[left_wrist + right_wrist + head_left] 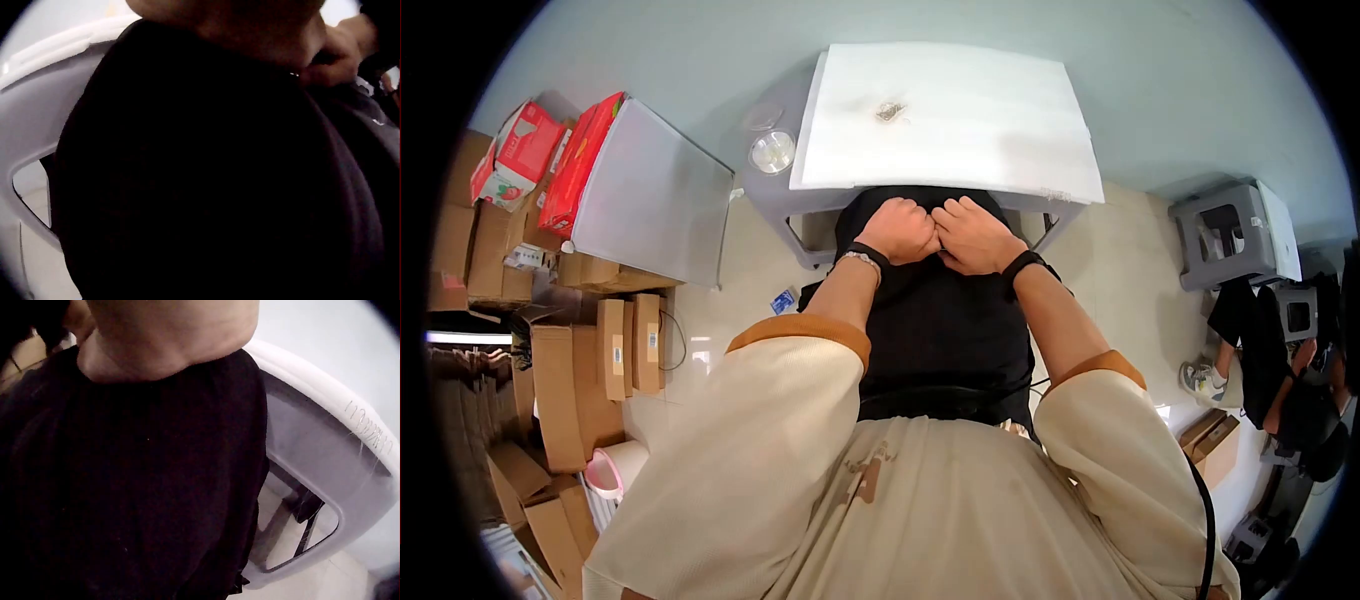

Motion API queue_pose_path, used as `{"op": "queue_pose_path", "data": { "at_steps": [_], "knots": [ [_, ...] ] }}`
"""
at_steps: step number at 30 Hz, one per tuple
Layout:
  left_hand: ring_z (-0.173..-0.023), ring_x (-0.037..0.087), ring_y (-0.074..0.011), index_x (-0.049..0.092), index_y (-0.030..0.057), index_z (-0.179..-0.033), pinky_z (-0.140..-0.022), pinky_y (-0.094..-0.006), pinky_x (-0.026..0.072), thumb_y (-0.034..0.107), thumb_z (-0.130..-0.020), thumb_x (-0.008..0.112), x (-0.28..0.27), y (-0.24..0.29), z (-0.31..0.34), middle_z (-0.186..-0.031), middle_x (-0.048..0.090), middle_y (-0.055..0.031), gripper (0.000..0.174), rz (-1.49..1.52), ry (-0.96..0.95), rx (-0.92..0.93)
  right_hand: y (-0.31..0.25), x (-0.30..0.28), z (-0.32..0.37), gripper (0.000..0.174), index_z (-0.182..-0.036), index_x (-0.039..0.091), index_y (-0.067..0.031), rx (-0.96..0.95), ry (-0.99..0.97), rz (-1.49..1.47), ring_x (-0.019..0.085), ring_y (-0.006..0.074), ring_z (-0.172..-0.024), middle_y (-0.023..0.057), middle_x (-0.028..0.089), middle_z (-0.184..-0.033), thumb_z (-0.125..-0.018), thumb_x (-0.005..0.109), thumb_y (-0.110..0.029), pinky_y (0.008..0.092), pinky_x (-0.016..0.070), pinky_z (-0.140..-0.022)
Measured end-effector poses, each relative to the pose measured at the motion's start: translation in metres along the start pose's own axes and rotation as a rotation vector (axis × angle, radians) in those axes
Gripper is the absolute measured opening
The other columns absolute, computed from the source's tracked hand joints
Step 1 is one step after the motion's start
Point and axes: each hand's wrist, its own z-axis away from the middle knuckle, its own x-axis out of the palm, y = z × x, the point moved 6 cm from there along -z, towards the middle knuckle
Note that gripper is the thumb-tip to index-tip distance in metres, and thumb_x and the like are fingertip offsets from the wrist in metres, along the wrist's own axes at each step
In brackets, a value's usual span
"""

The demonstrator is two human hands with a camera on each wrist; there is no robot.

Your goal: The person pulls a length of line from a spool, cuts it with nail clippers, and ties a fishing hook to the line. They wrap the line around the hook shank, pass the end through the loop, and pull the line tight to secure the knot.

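Note:
Both hands come together over the black cloth [945,330] on the lap, just before the near edge of the white board [960,150]. My left hand [903,231] has its fingers curled, knuckles up. Close against it, my right hand [977,236] is curled too, the fingertips of both meeting. A tiny bright glint shows beside the fingers in the left wrist view; I cannot tell whether anything lies between the fingertips. On the board, back left of the hands, is a small heap of thin brownish and shiny bits [889,111]. Fine hair-like strands [369,428] show at the board's right edge.
A grey plastic stool or table [775,205] stands under the board, with a clear round container [772,152] at its left. Further left are a white panel [650,190], red boxes [522,155] and cardboard boxes [565,390]. Another grey stool [1225,235] and a person's shoe [1202,383] are at right.

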Motion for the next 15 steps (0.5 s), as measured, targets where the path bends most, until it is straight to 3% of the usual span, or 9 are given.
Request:
{"op": "queue_pose_path", "data": {
  "at_steps": [8, 15],
  "knots": [
    [-0.052, 0.058, -0.0274, 0.058, 0.0103, -0.049, -0.052, -0.0378, 0.0457, 0.028, -0.076, 0.053, 0.004, 0.0, -0.008, -0.054, 0.059, -0.0103, 0.032, -0.027, -0.186, 0.005, 0.002, 0.002, 0.0, 0.027, -0.082, 0.06, -0.0061, 0.036, -0.026, -0.063, 0.045, 0.0208, -0.088, 0.0047, 0.05, -0.089, -0.075, 0.064, -0.032, 0.0315, 0.0363, -0.079],
    [-0.052, 0.059, -0.0291, 0.06, 0.0104, -0.052, -0.051, -0.0394, 0.0454, 0.033, -0.077, 0.051, -0.001, -0.003, -0.012, -0.056, 0.06, -0.0121, 0.035, -0.022, -0.346, -0.084, 0.002, 0.005, 0.0, 0.026, -0.084, 0.06, -0.0069, 0.036, -0.025, -0.074, 0.045, 0.0207, -0.089, 0.0043, 0.05, -0.089, -0.077, 0.063, -0.032, 0.0319, 0.0358, -0.079]
  ]
}}
